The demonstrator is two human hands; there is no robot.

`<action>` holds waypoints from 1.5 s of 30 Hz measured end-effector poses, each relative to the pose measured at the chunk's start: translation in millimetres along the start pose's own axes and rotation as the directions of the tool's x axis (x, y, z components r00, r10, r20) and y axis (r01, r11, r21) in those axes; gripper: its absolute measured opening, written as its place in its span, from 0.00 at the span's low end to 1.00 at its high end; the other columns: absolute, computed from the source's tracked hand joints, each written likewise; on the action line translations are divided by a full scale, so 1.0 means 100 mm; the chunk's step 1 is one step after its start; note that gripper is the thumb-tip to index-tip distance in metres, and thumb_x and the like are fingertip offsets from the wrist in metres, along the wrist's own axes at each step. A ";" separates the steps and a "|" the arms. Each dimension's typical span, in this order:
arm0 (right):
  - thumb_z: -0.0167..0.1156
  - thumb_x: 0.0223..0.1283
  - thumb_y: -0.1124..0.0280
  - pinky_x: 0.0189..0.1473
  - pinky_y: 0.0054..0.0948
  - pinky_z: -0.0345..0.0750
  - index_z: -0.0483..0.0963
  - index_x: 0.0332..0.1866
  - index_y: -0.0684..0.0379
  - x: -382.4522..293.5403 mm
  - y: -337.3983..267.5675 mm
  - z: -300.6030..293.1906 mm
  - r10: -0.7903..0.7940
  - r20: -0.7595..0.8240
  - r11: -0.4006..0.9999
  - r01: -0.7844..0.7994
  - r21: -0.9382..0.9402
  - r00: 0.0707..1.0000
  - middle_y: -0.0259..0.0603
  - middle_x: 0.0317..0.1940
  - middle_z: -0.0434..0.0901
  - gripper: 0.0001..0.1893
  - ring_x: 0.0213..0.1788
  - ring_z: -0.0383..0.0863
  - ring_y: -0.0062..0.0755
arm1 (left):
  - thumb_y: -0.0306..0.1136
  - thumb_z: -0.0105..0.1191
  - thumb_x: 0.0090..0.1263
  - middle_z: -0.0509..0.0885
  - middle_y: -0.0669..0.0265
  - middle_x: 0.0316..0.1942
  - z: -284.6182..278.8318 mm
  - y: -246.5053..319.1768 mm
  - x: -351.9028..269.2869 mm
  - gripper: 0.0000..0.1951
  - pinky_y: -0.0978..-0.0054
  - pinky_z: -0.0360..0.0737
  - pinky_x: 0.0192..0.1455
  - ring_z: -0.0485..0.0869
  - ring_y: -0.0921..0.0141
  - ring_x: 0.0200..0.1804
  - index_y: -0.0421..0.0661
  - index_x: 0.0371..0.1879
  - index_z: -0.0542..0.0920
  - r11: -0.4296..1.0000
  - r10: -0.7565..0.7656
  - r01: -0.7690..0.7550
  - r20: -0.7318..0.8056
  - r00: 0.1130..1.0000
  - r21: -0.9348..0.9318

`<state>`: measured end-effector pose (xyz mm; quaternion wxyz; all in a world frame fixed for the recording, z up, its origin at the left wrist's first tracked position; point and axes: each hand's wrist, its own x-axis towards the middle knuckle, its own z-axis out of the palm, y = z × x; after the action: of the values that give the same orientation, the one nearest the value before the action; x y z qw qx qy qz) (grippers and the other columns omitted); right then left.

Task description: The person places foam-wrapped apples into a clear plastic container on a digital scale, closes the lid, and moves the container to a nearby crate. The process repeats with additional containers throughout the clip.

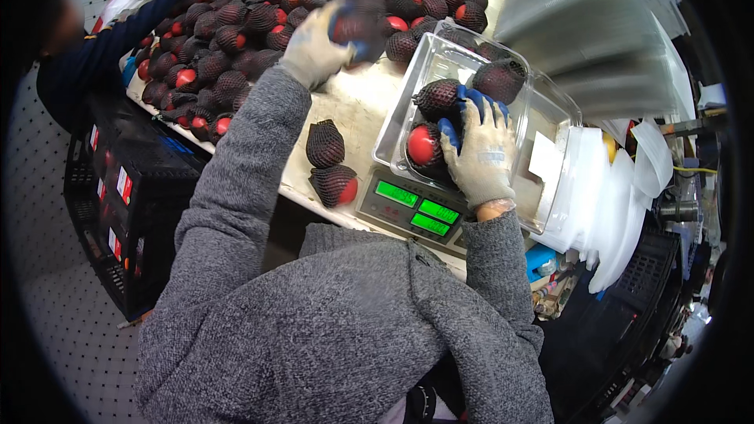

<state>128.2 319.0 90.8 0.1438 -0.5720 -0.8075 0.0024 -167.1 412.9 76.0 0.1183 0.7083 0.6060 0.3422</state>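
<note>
My left hand (321,47), in a cream glove with blue fingers, grips a red fruit in black foam netting (359,26) above the table. Hand and fruit are blurred. My right hand (483,147), gloved alike, reaches into a clear plastic tray (392,129) on a digital scale (386,209). Its fingers curve down among the fruits; what lies under the palm is hidden. Around it in the tray are a netted fruit (436,99), another netted fruit (499,81) and one with its red end bare (422,144). The scale's displays glow green.
A big heap of netted red fruits (230,35) covers the table's far left. Two netted fruits (326,144) lie left of the scale. Stacked clear trays (583,29) and white foam sheets (595,206) stand right. Black crates (141,188) and a co-worker's sleeve (135,23) are left.
</note>
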 end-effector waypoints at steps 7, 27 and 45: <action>0.59 0.61 0.53 0.73 0.51 0.58 0.70 0.63 0.64 0.01 0.05 0.02 0.018 -0.013 1.000 -0.017 0.010 1.000 0.57 0.63 0.73 0.31 0.67 0.69 0.56 | 0.41 0.70 0.54 0.73 0.48 0.62 0.33 -0.17 -0.88 0.39 0.60 0.72 0.68 0.75 0.51 0.63 0.44 0.66 0.68 0.967 -0.061 -0.010 0.270 0.961 0.256; 0.67 0.52 0.56 0.70 0.47 0.64 0.77 0.49 0.62 -0.07 0.17 -0.05 -0.068 -0.120 0.976 0.091 0.199 0.990 0.48 0.51 0.81 0.23 0.59 0.77 0.48 | 0.40 0.73 0.53 0.81 0.61 0.51 0.21 0.28 -0.99 0.37 0.67 0.81 0.58 0.83 0.68 0.50 0.43 0.61 0.72 0.379 -0.340 0.447 0.327 0.882 -0.811; 0.57 0.72 0.62 0.50 0.31 0.82 0.77 0.49 0.70 -1.46 0.82 -0.47 0.358 0.150 -0.207 -0.078 0.975 0.922 0.48 0.43 0.85 0.18 0.41 0.86 0.35 | 0.32 0.71 0.52 0.79 0.54 0.54 0.65 0.36 0.29 0.27 0.64 0.78 0.61 0.81 0.58 0.55 0.43 0.54 0.81 0.964 0.051 -0.079 -0.116 0.992 -0.255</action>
<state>259.8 204.9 88.5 0.5968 -0.3890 -0.3876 0.5850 -97.6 448.2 58.8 0.1654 0.6867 0.5381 0.4600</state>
